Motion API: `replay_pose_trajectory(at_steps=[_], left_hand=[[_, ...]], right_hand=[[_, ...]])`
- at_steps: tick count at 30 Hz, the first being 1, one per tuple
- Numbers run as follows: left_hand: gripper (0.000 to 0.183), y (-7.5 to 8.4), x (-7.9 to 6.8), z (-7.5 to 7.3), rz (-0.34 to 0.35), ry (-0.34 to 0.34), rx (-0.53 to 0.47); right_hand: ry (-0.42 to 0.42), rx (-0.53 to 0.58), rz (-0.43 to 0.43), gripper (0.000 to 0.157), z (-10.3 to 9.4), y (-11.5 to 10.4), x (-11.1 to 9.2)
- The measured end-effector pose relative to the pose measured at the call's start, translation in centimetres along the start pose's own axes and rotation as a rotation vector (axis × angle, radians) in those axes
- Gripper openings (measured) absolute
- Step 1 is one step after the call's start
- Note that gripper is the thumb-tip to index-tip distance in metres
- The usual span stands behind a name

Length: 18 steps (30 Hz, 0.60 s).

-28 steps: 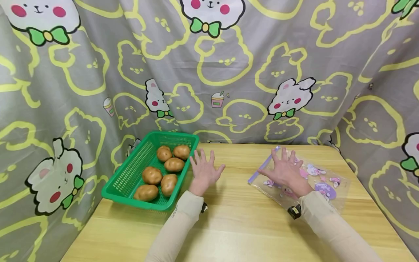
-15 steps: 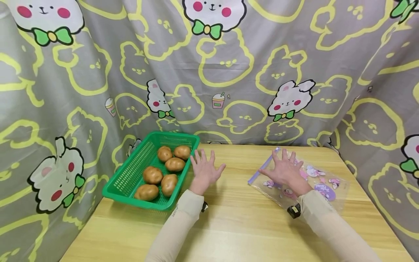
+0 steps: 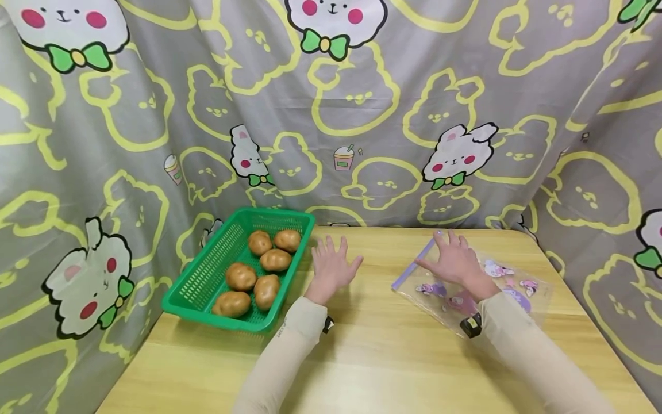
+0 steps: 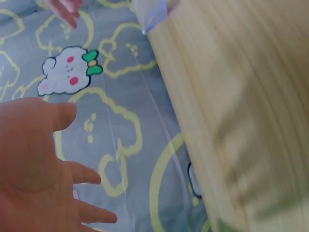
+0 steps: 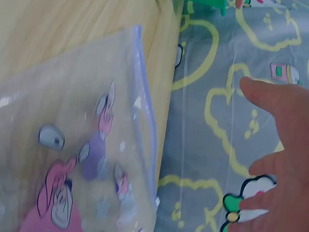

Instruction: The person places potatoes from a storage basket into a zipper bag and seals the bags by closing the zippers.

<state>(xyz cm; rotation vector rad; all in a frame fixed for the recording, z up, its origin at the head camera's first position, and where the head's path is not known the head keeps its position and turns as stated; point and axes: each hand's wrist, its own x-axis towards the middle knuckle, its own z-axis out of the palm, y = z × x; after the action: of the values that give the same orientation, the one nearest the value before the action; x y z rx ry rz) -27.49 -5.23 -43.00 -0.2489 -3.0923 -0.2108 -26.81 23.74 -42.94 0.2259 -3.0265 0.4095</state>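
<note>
My left hand [image 3: 333, 267] hovers over the table just right of the green basket [image 3: 173, 296], fingers spread and holding nothing. Several brown potatoes [image 3: 241, 277] lie inside that basket. On the right, a clear zip bag [image 3: 439, 302] with a purple zip strip and pink and purple rabbit prints lies flat. Above it is my right hand [image 3: 457, 261], fingers extended and palm down, overlapping the bag's upper part in the head view. In the right wrist view the bag's zip edge [image 5: 145, 106] appears beside the straight fingers, with a gap between.
The wooden table [image 3: 372, 356] carries the basket at left and the bag at right. A grey curtain [image 3: 383, 132] with yellow outlines and rabbit prints hangs behind the table and along both sides.
My left hand has shifted slightly right, away from the basket's rim. The right hand has moved a little up and right over the bag. Basket, potatoes and bag have stayed put.
</note>
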Motion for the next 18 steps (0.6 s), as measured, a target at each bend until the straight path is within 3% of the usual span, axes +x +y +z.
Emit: replay_pose_trajectory(at_steps=[5, 10, 15, 18], left_hand=[[0.072, 1.2, 0.6, 0.4, 0.021, -0.034, -0.107], [0.068, 3.1, 1.4, 1.4, 0.050, -0.077, -0.127], [0.056, 5.1, 2.0, 3.0, 0.134, -0.142, -0.102], [0.049, 6.1, 2.1, 3.9, 0.175, -0.177, -0.139]], right_hand=[[-0.032, 0.100, -0.014, 0.093, -0.1, 1.6, 0.6], [-0.076, 0.153, -0.032, 0.088, 0.3, 3.1, 1.0], [-0.112, 0.217, -0.041, 0.081, 0.8, 3.9, 1.7], [-0.133, 0.269, -0.060, 0.076, 1.1, 4.1, 2.0]])
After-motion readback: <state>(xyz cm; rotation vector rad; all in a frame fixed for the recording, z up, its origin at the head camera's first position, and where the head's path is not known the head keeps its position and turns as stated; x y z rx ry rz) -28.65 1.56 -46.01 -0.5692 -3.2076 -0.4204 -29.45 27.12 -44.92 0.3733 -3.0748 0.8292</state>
